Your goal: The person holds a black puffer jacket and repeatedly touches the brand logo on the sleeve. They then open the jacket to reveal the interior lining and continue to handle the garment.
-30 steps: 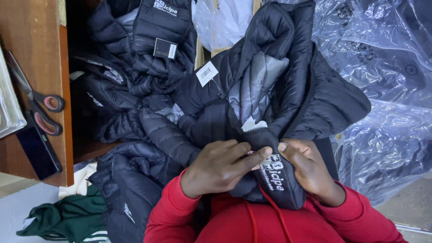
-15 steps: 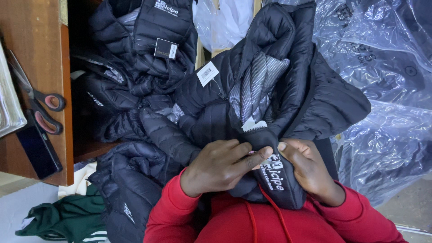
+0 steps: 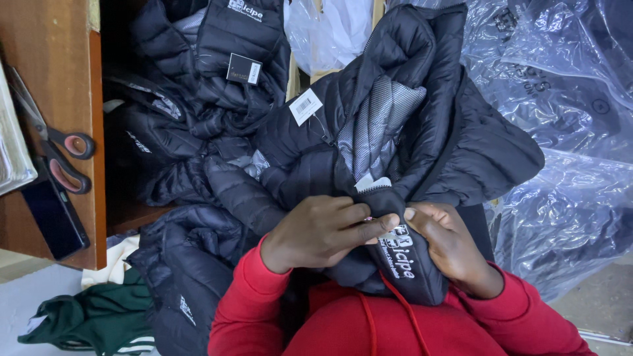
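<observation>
A white rectangular hang tag [image 3: 306,106] with a barcode sits tilted on the black puffer jacket near the centre, toward eleven o'clock from the hands. Up at twelve o'clock, a black square hang tag [image 3: 244,68] with a pale side strip rests on another dark jacket. A white printed logo patch [image 3: 244,8] shows at the top edge above it. White lettering [image 3: 399,254] runs along the jacket part pinched between the hands (at six o'clock). Clear plastic garment bags [image 3: 560,99] fill the three o'clock side, crumpled and glossy. A dark phone [image 3: 54,214] with a blank screen lies at nine o'clock.
</observation>
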